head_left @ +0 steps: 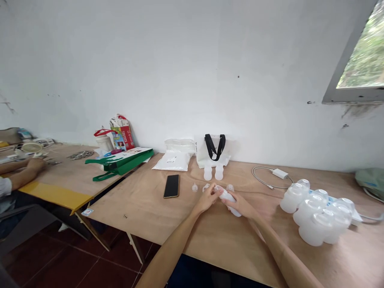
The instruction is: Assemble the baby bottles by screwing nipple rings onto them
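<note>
Both my hands meet over a plywood table (141, 208). My right hand (240, 206) grips a frosted white plastic bottle (228, 199) around its body, and my left hand (207, 199) closes on the bottle's upper end. Just beyond the hands lie small clear silicone teats, one (195, 187) standing apart to the left. Two small frosted bottles (213, 172) stand upright behind them. A black smartphone (171, 186) lies to the left. Several frosted bottles (315, 214) are clustered at the right.
A white bag with black handles (211, 150) and a white packet (172, 161) stand at the back. A white charger with cable (279, 174) lies to the right. A co-worker's hand (36, 165) rests on the adjoining table, beyond a green bag (120, 164).
</note>
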